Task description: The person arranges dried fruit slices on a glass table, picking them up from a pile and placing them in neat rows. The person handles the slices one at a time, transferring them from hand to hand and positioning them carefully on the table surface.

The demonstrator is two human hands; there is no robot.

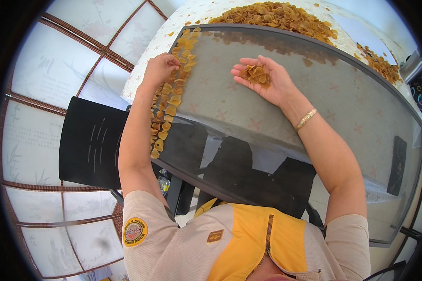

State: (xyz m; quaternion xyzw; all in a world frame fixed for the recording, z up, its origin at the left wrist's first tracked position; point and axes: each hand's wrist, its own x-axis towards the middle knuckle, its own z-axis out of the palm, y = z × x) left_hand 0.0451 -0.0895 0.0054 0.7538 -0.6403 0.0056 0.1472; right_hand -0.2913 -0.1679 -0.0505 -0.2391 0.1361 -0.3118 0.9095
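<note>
My left hand (163, 68) is palm down at the left end of a dark-framed, see-through panel (228, 95). Its thumb and fingertips are pinched together at the rows of thin, amber-brown dried slices (171, 110) laid along that end; whether a slice is between them cannot be told. The fingers partly cover the rows. Over the panel's middle, my right hand (267, 77) is turned palm up with its fingers loosely curled, and a small heap of the same slices (256, 74) rests in it.
Beyond the panel's far edge lies a large pile of slices (274, 15) on a patterned tablecloth (151, 45), with a smaller pile (381, 66) at the right. A dark flat object (396, 165) is at the panel's right end. A black chair (89, 142) stands left, by a folding screen (49, 66).
</note>
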